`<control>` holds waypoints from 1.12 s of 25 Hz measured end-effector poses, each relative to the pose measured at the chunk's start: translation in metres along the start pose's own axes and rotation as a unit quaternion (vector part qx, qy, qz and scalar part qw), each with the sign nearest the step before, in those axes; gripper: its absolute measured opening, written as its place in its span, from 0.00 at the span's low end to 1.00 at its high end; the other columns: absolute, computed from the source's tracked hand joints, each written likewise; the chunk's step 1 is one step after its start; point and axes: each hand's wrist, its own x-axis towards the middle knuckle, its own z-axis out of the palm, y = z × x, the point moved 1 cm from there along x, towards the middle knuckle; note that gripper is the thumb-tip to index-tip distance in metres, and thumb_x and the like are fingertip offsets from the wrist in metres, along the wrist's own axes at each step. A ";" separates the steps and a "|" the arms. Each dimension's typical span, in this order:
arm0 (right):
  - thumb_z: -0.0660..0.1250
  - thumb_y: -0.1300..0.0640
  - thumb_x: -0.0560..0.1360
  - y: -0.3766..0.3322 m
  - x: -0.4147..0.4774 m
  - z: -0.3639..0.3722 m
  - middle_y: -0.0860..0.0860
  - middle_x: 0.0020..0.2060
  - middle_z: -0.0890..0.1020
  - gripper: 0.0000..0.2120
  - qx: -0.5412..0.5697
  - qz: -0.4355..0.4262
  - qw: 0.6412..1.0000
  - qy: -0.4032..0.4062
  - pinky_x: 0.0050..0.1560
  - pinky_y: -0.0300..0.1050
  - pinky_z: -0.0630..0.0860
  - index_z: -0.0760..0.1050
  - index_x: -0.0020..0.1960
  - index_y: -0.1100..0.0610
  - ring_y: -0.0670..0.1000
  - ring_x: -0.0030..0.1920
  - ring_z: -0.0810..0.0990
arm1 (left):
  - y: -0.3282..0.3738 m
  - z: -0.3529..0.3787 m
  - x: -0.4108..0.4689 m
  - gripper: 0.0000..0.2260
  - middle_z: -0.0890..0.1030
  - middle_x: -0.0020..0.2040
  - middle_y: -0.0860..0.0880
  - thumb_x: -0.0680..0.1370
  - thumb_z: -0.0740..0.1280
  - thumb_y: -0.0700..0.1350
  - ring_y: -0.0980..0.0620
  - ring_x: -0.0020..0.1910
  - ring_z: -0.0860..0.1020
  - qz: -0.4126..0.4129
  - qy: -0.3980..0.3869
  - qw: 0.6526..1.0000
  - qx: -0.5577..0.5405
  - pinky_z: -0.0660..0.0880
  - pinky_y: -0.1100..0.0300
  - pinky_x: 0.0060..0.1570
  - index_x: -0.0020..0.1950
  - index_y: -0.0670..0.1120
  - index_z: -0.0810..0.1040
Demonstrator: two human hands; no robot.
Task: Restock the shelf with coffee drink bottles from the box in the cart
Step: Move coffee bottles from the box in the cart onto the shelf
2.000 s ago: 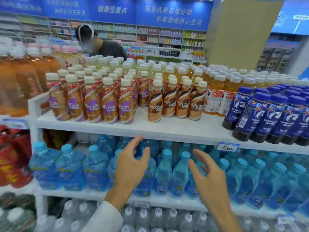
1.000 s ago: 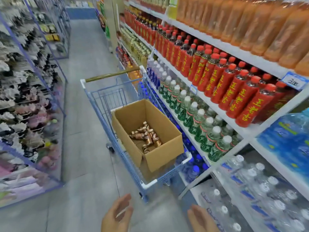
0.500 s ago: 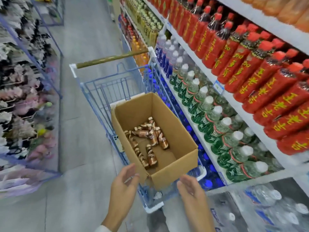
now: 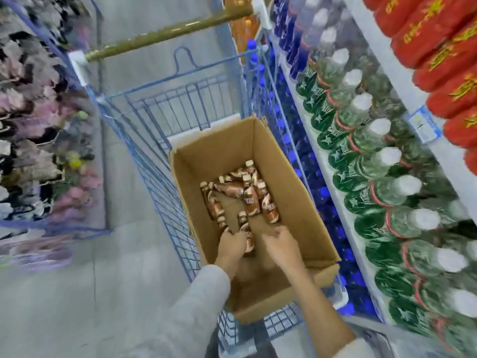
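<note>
An open cardboard box [image 4: 291,177] sits in the blue wire cart [image 4: 165,104]. Several brown coffee drink bottles [image 4: 251,200] with white caps lie loose on its bottom. Both my hands are down inside the box at its near end. My left hand [image 4: 231,245] curls around the nearest coffee bottle [image 4: 249,240], which lies at the near end of the pile. My right hand [image 4: 281,245] hovers just to the right of that bottle with its fingers bent down, holding nothing I can see.
The cart's handle [image 4: 167,31] is at the far end. Right of the cart, shelves hold green-labelled bottles [image 4: 374,161] with white caps, red bottles [image 4: 438,47] above, and blue-capped bottles [image 4: 304,161] low down. A rack of soft goods [image 4: 33,125] lines the aisle's left side.
I turned from the coffee shelf to the cart and came close. Both hands went from above the box's near edge down into it, and my left hand closed on a bottle.
</note>
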 end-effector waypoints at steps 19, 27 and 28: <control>0.74 0.44 0.69 0.079 0.228 0.153 0.58 0.69 0.73 0.35 -0.080 0.138 0.986 -0.045 0.71 0.54 0.68 0.69 0.73 0.53 0.61 0.70 0.71 | -0.098 0.063 0.245 0.30 0.73 0.68 0.36 0.78 0.67 0.51 0.35 0.65 0.75 -0.123 0.056 0.948 0.287 0.73 0.47 0.64 0.74 0.40 0.61; 0.76 0.38 0.64 0.014 0.103 0.042 0.53 0.60 0.81 0.31 0.183 0.219 0.956 -0.061 0.65 0.51 0.75 0.77 0.61 0.52 0.54 0.60 0.80 | -0.028 0.020 0.115 0.23 0.85 0.52 0.43 0.71 0.70 0.54 0.42 0.51 0.83 -0.092 -0.108 0.987 0.073 0.78 0.47 0.60 0.62 0.44 0.79; 0.77 0.38 0.62 0.004 0.078 0.028 0.51 0.56 0.83 0.26 0.220 0.194 0.955 -0.045 0.65 0.53 0.76 0.79 0.55 0.50 0.54 0.57 0.82 | -0.016 0.009 0.095 0.23 0.85 0.52 0.43 0.71 0.70 0.56 0.42 0.51 0.83 -0.074 -0.145 0.985 0.064 0.79 0.46 0.60 0.61 0.45 0.80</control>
